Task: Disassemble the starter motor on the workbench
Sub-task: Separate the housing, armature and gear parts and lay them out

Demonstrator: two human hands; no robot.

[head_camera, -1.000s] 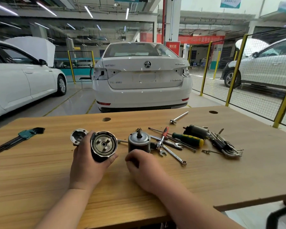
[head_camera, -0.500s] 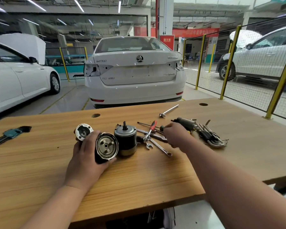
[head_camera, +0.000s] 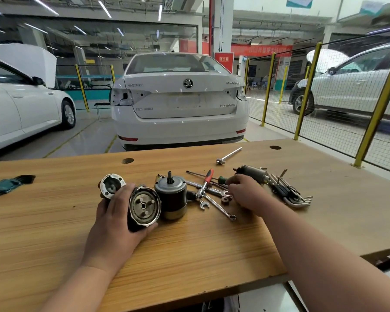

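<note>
Left hand (head_camera: 117, 221): fingers and thumb wrapped round gear housing (head_camera: 144, 206), toothed face with three pins turned to camera.
Gear housing position: near front middle of workbench (head_camera: 189, 255); resting on it or lifted, cannot tell.
Right hand (head_camera: 245, 194): palm down over tool pile, fingers bent, tips at green-handled screwdriver (head_camera: 222, 179); gripping anything or not, cannot tell.
Motor body (head_camera: 171, 197): upright on bench, shaft up, just right of gear housing.
End cap (head_camera: 110, 184): on bench behind left hand's fingers, open side to camera.
Solenoid (head_camera: 253, 172): lying just beyond right hand.
Small gear (head_camera: 225, 200): on bench, just left of right hand.
Wrenches (head_camera: 218, 206): crossed between motor body and right hand.
Red-handled screwdriver (head_camera: 206, 179): lying across wrenches.
Hex keys (head_camera: 288, 193): fanned out right of solenoid.
Second hex key set (head_camera: 7, 184): far left edge, well apart.
Extension bar (head_camera: 229, 156): alone toward far edge.
White car (head_camera: 180, 102): parked behind bench, tail toward camera.
</note>
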